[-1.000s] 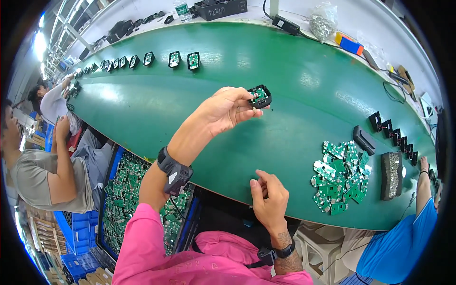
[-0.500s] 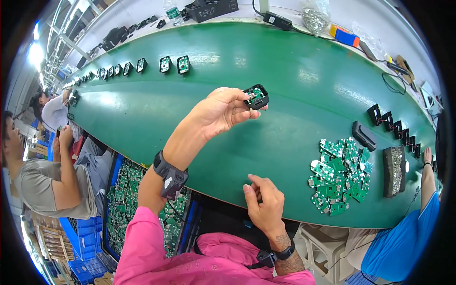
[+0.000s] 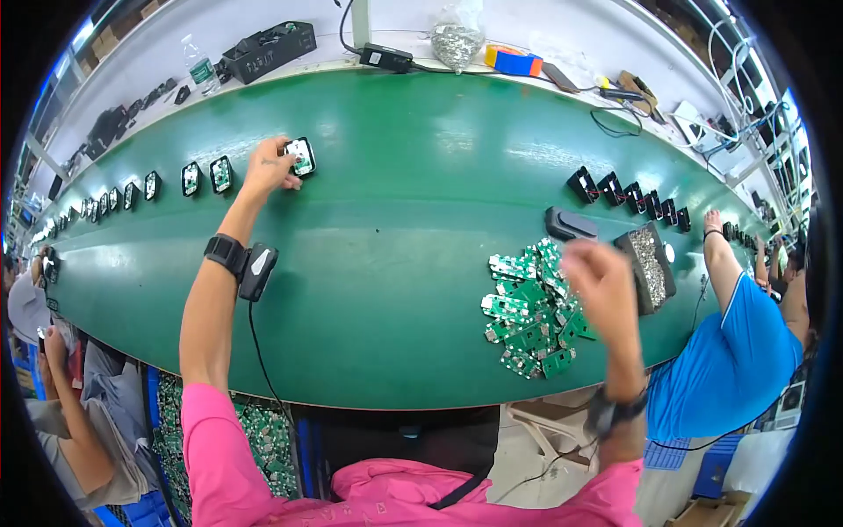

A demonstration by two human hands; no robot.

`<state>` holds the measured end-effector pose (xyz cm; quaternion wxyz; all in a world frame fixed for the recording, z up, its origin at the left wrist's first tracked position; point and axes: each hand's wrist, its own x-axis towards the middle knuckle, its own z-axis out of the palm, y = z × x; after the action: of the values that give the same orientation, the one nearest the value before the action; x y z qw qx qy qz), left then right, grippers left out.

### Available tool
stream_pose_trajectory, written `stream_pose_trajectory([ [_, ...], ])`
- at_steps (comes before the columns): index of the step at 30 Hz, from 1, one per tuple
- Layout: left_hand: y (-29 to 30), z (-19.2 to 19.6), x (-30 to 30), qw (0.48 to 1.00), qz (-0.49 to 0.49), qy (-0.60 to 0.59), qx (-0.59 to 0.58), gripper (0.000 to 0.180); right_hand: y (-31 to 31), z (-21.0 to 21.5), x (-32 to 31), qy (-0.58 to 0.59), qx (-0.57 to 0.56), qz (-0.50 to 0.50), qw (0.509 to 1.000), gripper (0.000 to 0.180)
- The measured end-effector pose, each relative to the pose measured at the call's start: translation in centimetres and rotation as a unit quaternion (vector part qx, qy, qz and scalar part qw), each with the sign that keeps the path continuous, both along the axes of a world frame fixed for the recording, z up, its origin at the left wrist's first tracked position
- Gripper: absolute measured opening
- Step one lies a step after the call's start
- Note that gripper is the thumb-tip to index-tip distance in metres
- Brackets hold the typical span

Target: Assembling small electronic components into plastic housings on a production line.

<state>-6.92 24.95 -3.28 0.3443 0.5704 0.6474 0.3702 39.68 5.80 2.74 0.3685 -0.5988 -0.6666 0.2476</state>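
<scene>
**Left hand [image 3: 272,167] clamped on a black case [image 3: 311,159]**

Nearest, a crate [image 3: 305,443] of green circuit boards is cut off below. The blurred right hand [image 3: 601,285], well apart from the left, overlaps a board pile [image 3: 527,321]; its grip cannot be told. Beyond, the case, with a board inside, is at the desk's [image 3: 395,281] far side.

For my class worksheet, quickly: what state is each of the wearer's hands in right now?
Left hand: closed on a black case with a circuit board inside.
Right hand: blurred, near the loose green boards; its grip cannot be told.
</scene>
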Motion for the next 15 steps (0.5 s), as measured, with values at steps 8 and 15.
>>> stream_pose_trajectory([
  [8, 2.4, -1.0, 0.3, 1.000, 0.018, 0.013, 0.011, 0.021, 17.2, -2.7, 12.5, -0.400, -0.016, -0.119, 0.909, 0.066],
  [15, -1.3, -1.7, -1.8, 0.920, 0.096, 0.221, 0.309, 0.023, 20.4, -3.4, 11.2, -0.421, -0.083, -0.141, 0.892, 0.048],
])
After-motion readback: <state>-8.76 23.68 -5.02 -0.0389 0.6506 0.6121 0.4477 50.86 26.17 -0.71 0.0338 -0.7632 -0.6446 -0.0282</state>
